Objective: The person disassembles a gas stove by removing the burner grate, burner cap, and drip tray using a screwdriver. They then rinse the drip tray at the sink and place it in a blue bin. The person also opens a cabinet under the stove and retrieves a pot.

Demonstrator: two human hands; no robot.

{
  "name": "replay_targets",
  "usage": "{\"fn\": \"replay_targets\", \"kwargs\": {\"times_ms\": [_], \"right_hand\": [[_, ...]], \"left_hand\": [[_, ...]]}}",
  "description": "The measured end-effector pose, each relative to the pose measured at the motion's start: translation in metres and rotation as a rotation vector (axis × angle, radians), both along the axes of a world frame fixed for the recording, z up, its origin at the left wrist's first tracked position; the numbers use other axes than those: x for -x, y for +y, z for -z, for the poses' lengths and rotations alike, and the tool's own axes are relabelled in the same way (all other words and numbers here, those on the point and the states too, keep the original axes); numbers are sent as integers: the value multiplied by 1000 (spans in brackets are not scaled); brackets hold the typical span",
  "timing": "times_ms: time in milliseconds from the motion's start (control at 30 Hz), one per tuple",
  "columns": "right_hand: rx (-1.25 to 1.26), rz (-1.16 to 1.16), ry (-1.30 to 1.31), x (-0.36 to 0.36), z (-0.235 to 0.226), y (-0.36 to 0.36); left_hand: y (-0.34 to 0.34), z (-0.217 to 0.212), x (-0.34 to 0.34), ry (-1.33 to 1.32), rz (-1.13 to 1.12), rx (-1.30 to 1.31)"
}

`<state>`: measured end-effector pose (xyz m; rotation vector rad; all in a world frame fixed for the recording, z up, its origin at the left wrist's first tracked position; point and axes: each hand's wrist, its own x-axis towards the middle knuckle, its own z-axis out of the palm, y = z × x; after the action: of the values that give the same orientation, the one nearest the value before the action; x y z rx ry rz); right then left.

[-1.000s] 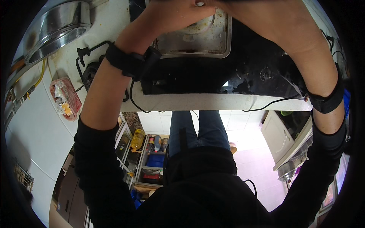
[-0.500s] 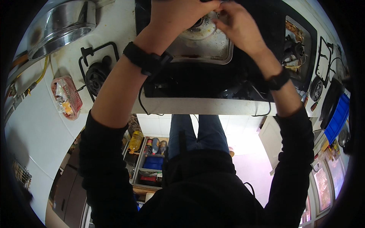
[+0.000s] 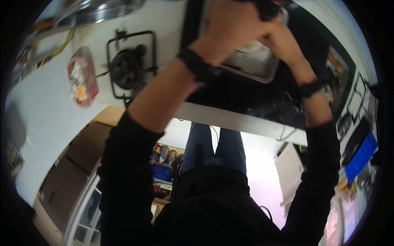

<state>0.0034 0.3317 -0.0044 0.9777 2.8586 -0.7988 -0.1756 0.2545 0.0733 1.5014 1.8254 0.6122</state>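
Both hands meet over a metal tray on the dark cooktop — the left hand and right hand close together. Their fingers are bunched around something dark at the top edge — whether they grip it, I cannot tell. A burner grate sits on the white tabletop, well left.

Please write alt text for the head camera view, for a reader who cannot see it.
Both hands, left hand and right hand, reach over a metal tray on a black stovetop, seen from above. A burner grate and a wrapped food pack lie on the white counter to the left.
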Motion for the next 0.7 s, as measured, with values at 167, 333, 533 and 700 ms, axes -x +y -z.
{"fn": "replay_targets", "kwargs": {"times_ms": [167,333,533,700], "right_hand": [[38,247,154,-6,-54,-20],[396,310,302,40,-61,-99],[273,67,407,185,-14,-133],[202,210,464,247,16,-114]], "left_hand": [[-31,-6,-1,-39,-381,-633],[-153,-12,51,-495,-724,-636],[-265,-24,90,-409,-967,-483],[-283,-12,107,-438,-957,-505]]}}
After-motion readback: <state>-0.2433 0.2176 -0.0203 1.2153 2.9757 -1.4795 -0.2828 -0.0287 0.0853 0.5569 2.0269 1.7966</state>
